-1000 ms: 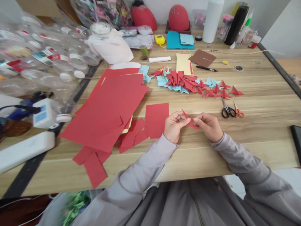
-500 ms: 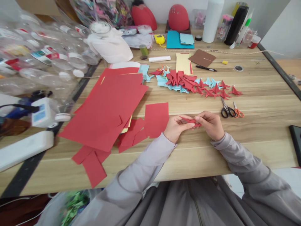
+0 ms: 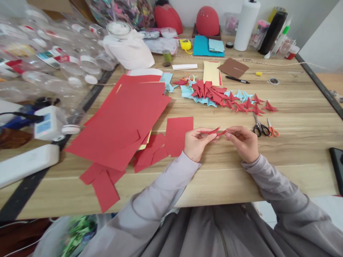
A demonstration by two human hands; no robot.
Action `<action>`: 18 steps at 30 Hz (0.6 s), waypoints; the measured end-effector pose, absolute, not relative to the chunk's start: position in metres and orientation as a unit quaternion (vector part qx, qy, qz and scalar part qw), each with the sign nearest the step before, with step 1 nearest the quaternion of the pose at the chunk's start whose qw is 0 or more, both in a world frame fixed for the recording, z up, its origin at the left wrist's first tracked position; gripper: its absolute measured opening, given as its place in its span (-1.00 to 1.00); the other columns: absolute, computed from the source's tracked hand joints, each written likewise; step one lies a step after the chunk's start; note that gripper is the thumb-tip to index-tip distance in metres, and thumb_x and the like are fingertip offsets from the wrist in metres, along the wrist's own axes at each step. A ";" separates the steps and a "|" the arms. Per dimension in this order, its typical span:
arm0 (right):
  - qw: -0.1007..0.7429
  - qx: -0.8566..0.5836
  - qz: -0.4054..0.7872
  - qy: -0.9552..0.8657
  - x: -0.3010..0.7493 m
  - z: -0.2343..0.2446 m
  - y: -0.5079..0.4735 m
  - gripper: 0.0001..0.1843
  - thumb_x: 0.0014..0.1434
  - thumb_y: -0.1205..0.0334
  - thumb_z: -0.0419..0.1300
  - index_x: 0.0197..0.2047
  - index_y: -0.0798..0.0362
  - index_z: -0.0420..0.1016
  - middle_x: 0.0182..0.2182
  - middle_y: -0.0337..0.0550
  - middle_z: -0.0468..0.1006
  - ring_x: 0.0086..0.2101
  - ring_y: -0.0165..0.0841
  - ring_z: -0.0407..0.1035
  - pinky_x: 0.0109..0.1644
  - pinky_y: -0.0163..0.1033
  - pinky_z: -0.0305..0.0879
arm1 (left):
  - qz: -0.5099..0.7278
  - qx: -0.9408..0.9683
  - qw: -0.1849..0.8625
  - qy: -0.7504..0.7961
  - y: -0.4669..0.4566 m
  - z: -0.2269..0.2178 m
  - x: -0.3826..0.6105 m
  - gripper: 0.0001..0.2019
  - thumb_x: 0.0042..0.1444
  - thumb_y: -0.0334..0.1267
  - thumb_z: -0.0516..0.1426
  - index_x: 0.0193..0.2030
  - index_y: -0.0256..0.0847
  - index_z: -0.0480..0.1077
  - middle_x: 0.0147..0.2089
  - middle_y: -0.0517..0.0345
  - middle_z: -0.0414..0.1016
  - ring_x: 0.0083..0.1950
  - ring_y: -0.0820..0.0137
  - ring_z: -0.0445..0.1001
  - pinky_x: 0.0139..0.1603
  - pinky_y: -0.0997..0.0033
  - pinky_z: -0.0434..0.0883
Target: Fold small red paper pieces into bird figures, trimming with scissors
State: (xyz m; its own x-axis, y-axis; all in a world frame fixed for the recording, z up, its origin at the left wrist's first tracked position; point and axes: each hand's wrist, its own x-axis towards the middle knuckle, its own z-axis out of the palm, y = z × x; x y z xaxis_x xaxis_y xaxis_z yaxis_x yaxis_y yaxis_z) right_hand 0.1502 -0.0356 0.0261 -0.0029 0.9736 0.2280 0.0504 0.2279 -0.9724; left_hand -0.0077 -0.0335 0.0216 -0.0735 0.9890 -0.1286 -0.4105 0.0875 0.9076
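Between my two hands is a small folded piece of red paper (image 3: 220,133), with narrow points sticking out. My left hand (image 3: 197,142) pinches its body between thumb and fingers, which hide part of it. At its right tip, the thumb and forefinger of my right hand (image 3: 244,142) are closed on a point. Just left of my left hand lies a red paper square (image 3: 179,134). Beyond my hands, folded red paper cranes (image 3: 205,89) and light blue ones (image 3: 242,95) lie in a long cluster.
Large red sheets (image 3: 123,125) and red scraps (image 3: 105,189) cover the table's left part. Black scissors (image 3: 259,127) and orange scissors (image 3: 272,130) lie right of my hands. Plastic bottles (image 3: 50,71) crowd the far left. A black pen (image 3: 237,79) and yellow tape measure (image 3: 185,44) lie farther back.
My right hand has shifted slightly right, drawing its fingers away from my left hand's. More of the folded red paper shows between them. The camera view has shifted slightly.
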 end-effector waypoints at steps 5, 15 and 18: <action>0.538 -0.442 0.421 -0.581 0.150 0.030 -0.036 -0.85 0.01 0.15 0.35 -0.36 0.02 0.54 -0.40 -0.15 0.58 -0.40 -0.36 0.45 -0.27 -0.20 0.42 | 0.596 0.344 0.577 0.440 -0.034 0.022 -0.007 -0.70 -0.33 -0.23 0.42 -0.44 -0.29 0.50 -0.39 0.04 0.61 -0.40 0.26 0.59 -0.40 0.31 0.55; 0.501 -0.441 0.470 -0.577 0.151 0.026 -0.033 -0.73 -0.04 0.10 0.38 -0.41 0.07 0.44 -0.54 -0.24 0.50 -0.53 -0.46 0.38 -0.42 -0.32 0.35 | 0.590 0.476 0.476 0.446 -0.033 0.021 -0.012 -0.85 -0.24 -0.30 0.38 -0.46 -0.22 0.56 -0.40 0.10 0.61 -0.36 0.40 0.56 -0.29 0.44 0.50; 0.495 -0.439 0.445 -0.604 0.151 0.025 -0.033 -0.80 0.02 0.13 0.34 -0.38 0.07 0.48 -0.52 -0.21 0.54 -0.53 -0.44 0.41 -0.42 -0.31 0.37 | 0.589 0.475 0.478 0.447 -0.034 0.022 -0.011 -0.84 -0.25 -0.30 0.38 -0.47 -0.22 0.55 -0.40 0.10 0.60 -0.36 0.39 0.56 -0.30 0.43 0.49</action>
State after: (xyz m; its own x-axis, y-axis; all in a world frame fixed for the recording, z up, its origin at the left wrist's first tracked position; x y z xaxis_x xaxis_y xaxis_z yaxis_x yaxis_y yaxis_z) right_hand 0.1509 -0.0332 0.0254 -0.1257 0.9702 0.2069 0.0901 0.2189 -0.9716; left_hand -0.0112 -0.0343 0.0221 -0.0920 0.9871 0.1313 -0.1391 -0.1433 0.9799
